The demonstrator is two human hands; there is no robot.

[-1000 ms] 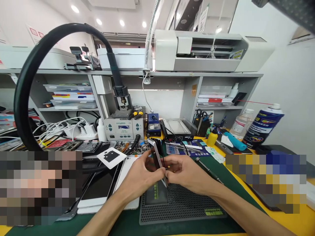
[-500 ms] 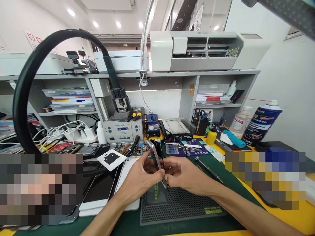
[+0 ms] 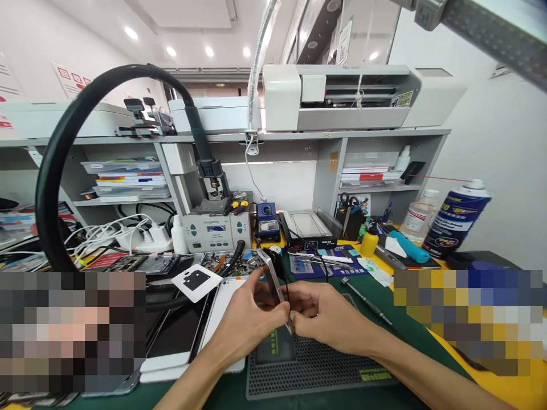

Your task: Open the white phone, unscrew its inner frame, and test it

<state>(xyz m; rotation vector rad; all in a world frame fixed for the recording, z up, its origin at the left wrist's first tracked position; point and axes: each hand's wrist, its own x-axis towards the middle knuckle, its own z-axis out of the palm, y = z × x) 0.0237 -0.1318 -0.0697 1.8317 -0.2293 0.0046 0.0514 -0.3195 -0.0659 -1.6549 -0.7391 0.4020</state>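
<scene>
I hold a thin phone (image 3: 272, 274) edge-on above a black perforated mat (image 3: 316, 364). My left hand (image 3: 248, 319) wraps its fingers round the phone's left face and lower edge. My right hand (image 3: 327, 316) is closed against the phone's right side, its fingertips pinched near the lower edge; what they pinch is too small to make out. The phone tilts with its top end pointing away from me.
White phone panels (image 3: 175, 336) lie left of the mat. A grey rework station (image 3: 216, 230) with a black hose (image 3: 77, 136), a small heating plate (image 3: 307, 225), a blue spray can (image 3: 455, 219) and a screwdriver (image 3: 367, 302) surround the green bench. Shelves stand behind.
The view has shifted slightly; both hands and the phone sit a little lower and to the right. The grip looks unchanged.
</scene>
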